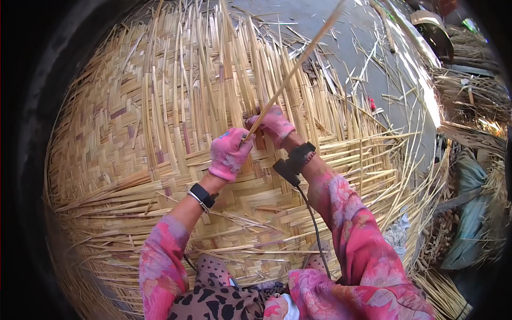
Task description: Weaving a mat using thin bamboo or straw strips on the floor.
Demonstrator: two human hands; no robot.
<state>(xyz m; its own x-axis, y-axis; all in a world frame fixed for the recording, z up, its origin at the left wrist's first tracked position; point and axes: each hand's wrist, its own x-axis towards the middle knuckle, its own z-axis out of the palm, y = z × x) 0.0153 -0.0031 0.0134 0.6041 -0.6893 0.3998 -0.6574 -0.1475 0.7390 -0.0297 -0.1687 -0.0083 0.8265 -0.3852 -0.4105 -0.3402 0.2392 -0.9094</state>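
I count 2 hands, 1 left hand [229,153] and 1 right hand [273,125], in 2 pink gloves, with 1 long strip [304,58] rising from between them. Beneath them is 1 woven mat [112,133]; its strips are too many for me to count. Behind the left hand sit 1 black wristband [201,192] and 1 pale bracelet [197,199]; behind the right, 1 black strap [296,161], 1 beaded bracelet [309,157] and 1 cable [313,224]. Nearer the body than both hands are 2 feet [212,266]. Right of the hands I see 1 small red object [372,104] and, farther out, at least 1 blue-green sack [468,229].
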